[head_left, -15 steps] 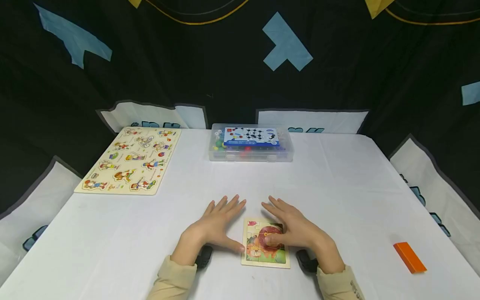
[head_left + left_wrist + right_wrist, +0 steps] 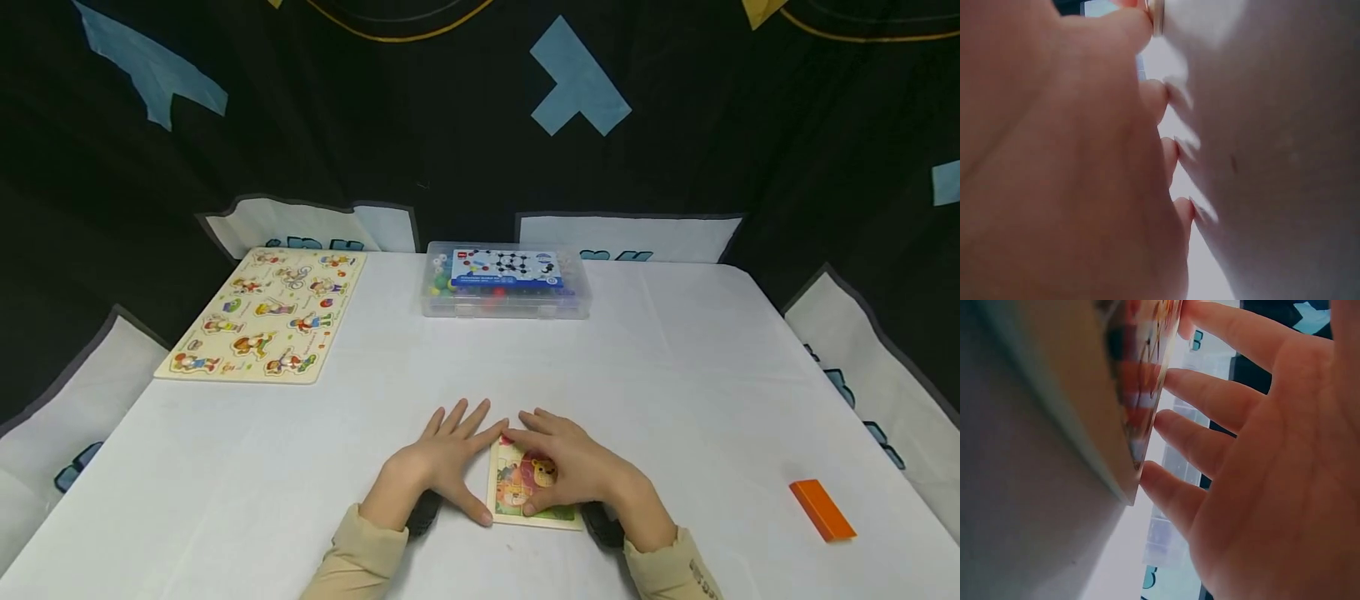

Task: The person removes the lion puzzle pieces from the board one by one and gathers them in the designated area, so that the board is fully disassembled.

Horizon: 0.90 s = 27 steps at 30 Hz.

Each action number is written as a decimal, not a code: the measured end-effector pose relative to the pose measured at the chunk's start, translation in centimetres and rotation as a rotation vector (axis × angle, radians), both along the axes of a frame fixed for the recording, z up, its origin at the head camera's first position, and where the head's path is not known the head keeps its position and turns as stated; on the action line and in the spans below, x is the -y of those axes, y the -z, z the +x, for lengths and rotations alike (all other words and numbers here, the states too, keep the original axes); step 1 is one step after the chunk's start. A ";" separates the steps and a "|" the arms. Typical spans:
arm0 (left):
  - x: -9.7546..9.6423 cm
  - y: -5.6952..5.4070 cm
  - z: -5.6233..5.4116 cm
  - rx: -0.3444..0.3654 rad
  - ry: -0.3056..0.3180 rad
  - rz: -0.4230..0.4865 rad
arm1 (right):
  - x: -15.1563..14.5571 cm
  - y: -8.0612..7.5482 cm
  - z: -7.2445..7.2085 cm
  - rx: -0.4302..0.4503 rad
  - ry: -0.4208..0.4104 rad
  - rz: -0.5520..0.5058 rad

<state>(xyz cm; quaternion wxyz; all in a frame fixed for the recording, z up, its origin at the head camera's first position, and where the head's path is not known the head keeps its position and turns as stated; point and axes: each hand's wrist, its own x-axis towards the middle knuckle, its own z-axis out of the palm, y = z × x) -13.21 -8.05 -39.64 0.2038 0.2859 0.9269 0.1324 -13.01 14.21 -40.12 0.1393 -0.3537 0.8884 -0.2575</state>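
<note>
A small wooden jigsaw puzzle (image 2: pixel 512 492) with a lion picture lies flat on the white table in front of me. Along its left side is my left hand (image 2: pixel 444 463), fingers spread, the index fingertip at the far left corner and the thumb at the near left one. My right hand (image 2: pixel 579 463) arches over the puzzle's right half and hides much of it. Its thumb rests on the lower part of the picture. In the right wrist view, extended fingertips (image 2: pixel 1166 419) touch along the edge of the puzzle (image 2: pixel 1141 381).
At the back stands a clear plastic case (image 2: pixel 507 307) holding coloured balls, with a blue and white card on top. A larger wooden picture board (image 2: pixel 258 325) lies at the back left. An orange block (image 2: pixel 822 510) sits near the right edge of the white table (image 2: pixel 675 367).
My left hand has shifted right, its index finger now at the puzzle's far corner. My right hand has moved left across the puzzle, its fingertips drawn toward the far edge.
</note>
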 end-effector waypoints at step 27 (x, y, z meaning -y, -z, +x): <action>0.1 -0.2 -0.1 -0.009 0.011 -0.053 | 0.6 -0.7 -1.1 0.030 -0.010 0.052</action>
